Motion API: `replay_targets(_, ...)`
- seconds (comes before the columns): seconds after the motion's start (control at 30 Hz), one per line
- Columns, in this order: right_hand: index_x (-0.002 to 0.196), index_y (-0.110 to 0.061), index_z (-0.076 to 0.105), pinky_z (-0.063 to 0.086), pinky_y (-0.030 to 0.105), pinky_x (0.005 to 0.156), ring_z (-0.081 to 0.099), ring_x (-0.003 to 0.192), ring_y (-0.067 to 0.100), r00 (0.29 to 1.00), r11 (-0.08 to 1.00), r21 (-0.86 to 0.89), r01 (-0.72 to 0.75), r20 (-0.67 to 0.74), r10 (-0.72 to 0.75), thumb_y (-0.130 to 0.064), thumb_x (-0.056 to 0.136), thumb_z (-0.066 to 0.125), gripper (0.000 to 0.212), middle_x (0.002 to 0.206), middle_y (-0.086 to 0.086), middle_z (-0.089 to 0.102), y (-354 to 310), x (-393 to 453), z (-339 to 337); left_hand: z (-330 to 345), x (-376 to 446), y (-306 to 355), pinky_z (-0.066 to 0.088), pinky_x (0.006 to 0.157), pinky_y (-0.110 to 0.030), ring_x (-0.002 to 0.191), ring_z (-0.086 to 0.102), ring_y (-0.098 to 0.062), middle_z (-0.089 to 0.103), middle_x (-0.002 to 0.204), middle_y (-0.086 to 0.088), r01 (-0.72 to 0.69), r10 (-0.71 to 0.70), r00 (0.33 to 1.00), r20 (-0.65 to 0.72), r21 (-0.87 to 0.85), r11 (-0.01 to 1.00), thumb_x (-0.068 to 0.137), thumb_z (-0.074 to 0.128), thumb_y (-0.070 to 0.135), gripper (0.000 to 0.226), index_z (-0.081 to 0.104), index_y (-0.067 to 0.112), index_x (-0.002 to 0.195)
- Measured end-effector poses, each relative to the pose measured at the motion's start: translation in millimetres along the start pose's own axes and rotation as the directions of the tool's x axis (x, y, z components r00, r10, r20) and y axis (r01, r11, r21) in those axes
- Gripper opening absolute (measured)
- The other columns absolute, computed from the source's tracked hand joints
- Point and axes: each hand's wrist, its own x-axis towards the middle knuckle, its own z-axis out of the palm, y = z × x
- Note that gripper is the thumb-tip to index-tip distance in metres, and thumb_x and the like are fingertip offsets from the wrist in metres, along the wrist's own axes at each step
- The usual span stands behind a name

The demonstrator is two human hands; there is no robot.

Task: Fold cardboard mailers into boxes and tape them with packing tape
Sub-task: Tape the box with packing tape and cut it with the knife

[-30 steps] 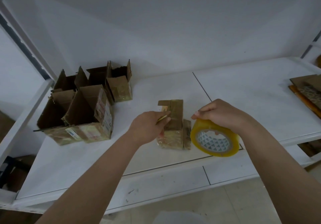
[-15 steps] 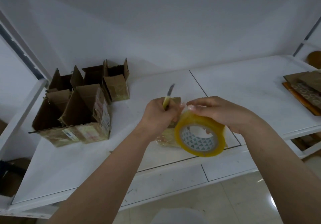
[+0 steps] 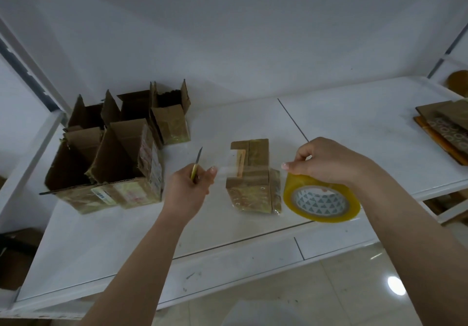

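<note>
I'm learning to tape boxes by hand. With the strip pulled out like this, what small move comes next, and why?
Probably lower the stretched tape strip onto the small box and press it down. The left hand pinches the strip's free end while also holding a small knife; the right hand holds the tape roll. The strip spans above the box's top, seemingly not yet stuck.

Head-worn view, facing down (wide-angle), close
</note>
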Motion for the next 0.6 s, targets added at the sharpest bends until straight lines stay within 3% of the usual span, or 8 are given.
replay_targets(0.37, 0.077, -0.028, 0.065, 0.051, 0.039, 0.085, 0.062, 0.084, 0.014, 0.986, 0.979, -0.168, -0.117, 0.101, 0.135, -0.06, 0.082, 0.062, 0.033, 0.084, -0.008, 0.065, 20, 25, 38, 36, -10, -31, 0.041, 0.054, -0.021, 0.047, 0.05, -0.001, 0.056, 0.047, 0.012, 0.133, -0.129, 0.99, 0.058, -0.075, 0.988, 0.09, 0.062, 0.045, 0.042, 0.055, 0.012, 0.064)
replay_targets(0.43, 0.076, -0.03, 0.063, 0.049, 0.037, 0.082, 0.061, 0.088, 0.015, 0.985, 0.977, -0.168, -0.129, 0.095, 0.146, -0.061, 0.083, 0.06, 0.032, 0.085, -0.01, 0.062, 25, 27, 41, 47, -14, -32, 0.039, 0.052, -0.014, 0.048, 0.049, -0.001, 0.055, 0.048, 0.011, 0.179, -0.168, 0.982, 0.091, -0.126, 0.976, 0.091, 0.06, 0.045, 0.044, 0.057, 0.007, 0.067)
replay_targets(0.5, 0.075, -0.031, 0.062, 0.045, 0.033, 0.075, 0.059, 0.087, 0.014, 0.987, 0.977, -0.171, -0.127, 0.079, 0.143, -0.061, 0.083, 0.059, 0.031, 0.084, -0.012, 0.061, 27, 28, 45, 56, -17, -33, 0.039, 0.055, -0.022, 0.051, 0.047, -0.009, 0.053, 0.051, 0.008, 0.261, -0.233, 0.96, 0.155, -0.2, 0.944, 0.091, 0.058, 0.046, 0.048, 0.057, 0.005, 0.068)
replay_targets(0.6, 0.076, -0.032, 0.06, 0.039, 0.03, 0.066, 0.057, 0.081, 0.009, 0.989, 0.98, -0.158, -0.118, 0.071, 0.131, -0.06, 0.085, 0.057, 0.03, 0.084, -0.013, 0.061, 26, 30, 52, 66, -20, -32, 0.03, 0.052, -0.029, 0.048, 0.036, -0.014, 0.044, 0.051, 0.003, 0.319, -0.27, 0.937, 0.222, -0.222, 0.921, 0.094, 0.049, 0.05, 0.049, 0.046, 0.017, 0.058)
